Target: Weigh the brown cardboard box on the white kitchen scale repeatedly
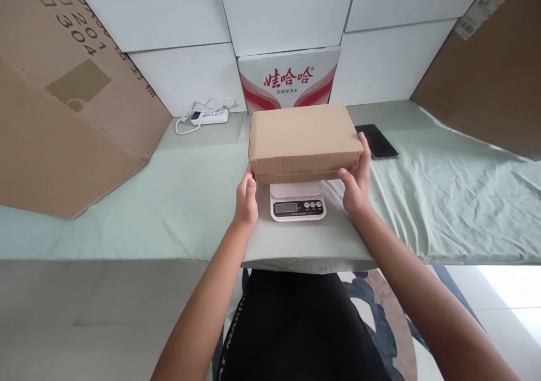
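A closed brown cardboard box (305, 134) is held between my two hands, over a white kitchen scale (298, 216). My left hand (247, 199) grips the box's lower left corner, thumb in front. On the right end, my right hand (358, 181) has its thumb against the front face and its fingers along the side. The box hides most of the scale's weighing plate, and I cannot tell if the two touch. The scale's small display and buttons face me.
A white-and-red printed carton (289, 79) stands behind the box against white panels. At the back left lies a white power strip (210, 116) with its cable; a black phone (377, 142) lies right. Large cardboard cartons (67, 144) flank the green cloth-covered table (190, 200).
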`<state>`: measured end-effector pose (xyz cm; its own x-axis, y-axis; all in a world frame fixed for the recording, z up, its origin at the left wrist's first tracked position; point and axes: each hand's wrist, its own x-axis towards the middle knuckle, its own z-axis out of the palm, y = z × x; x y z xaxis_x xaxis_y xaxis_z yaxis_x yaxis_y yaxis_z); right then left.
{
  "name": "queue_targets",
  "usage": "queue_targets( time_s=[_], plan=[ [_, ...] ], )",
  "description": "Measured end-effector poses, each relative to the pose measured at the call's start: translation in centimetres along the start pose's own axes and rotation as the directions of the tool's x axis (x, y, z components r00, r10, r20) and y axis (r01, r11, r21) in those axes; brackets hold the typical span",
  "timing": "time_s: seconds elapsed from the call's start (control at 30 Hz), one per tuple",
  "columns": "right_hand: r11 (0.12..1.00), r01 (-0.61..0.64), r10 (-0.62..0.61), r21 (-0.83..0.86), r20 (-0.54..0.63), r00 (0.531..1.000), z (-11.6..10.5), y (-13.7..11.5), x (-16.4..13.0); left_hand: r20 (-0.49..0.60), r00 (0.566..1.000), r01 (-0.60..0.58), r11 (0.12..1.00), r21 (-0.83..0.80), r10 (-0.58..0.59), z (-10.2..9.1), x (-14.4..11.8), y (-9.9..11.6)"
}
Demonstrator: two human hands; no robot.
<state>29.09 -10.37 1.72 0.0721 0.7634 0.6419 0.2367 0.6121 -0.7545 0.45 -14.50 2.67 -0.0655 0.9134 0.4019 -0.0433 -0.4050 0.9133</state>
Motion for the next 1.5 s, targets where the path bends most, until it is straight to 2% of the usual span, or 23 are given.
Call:
queue_targets(
  time_s=[0.5, 0.7, 0.87, 1.17, 1.37, 1.5],
  plan=[
    [0.998, -0.061, 0.06, -0.03, -0.013, 0.998, -0.1, -0.5, 0.1, -0.043, 0.999, 0.011, 0.999, 0.036, -0.009, 0.2, -0.3, 0.0],
    [0.994, -0.029, 0.022, -0.102, -0.07, 0.997, -1.1, 0.8, 0.2, -0.131, 0.991, 0.008, 0.999, 0.051, -0.001, -0.1, 0.1, -0.2],
    [0.997, -0.044, 0.039, -0.07, -0.072, 0.997, -1.4, 1.1, 0.3, -0.159, 0.987, 0.013, 0.999, 0.034, -0.008, -0.1, 0.4, 0.0],
    [0.993, -0.12, 0.12, -0.001, -0.042, 0.992, -0.9, -1.0, 0.5, -0.068, 0.998, 0.001, 0.998, 0.059, 0.003, 0.0, 0.3, -0.1],
    [0.996, -0.085, 0.085, 0.017, -0.012, 0.996, -0.5, -1.1, 0.8, -0.058, 0.998, 0.011, 0.998, 0.06, -0.008, 0.2, 0.2, 0.2],
    [1.0, 0.007, -0.008, -0.02, -0.016, 1.0, -0.7, -1.7, 1.8, -0.076, 0.996, -0.041, 0.998, 0.038, 0.044, 0.1, 1.0, 0.9]
  ],
)
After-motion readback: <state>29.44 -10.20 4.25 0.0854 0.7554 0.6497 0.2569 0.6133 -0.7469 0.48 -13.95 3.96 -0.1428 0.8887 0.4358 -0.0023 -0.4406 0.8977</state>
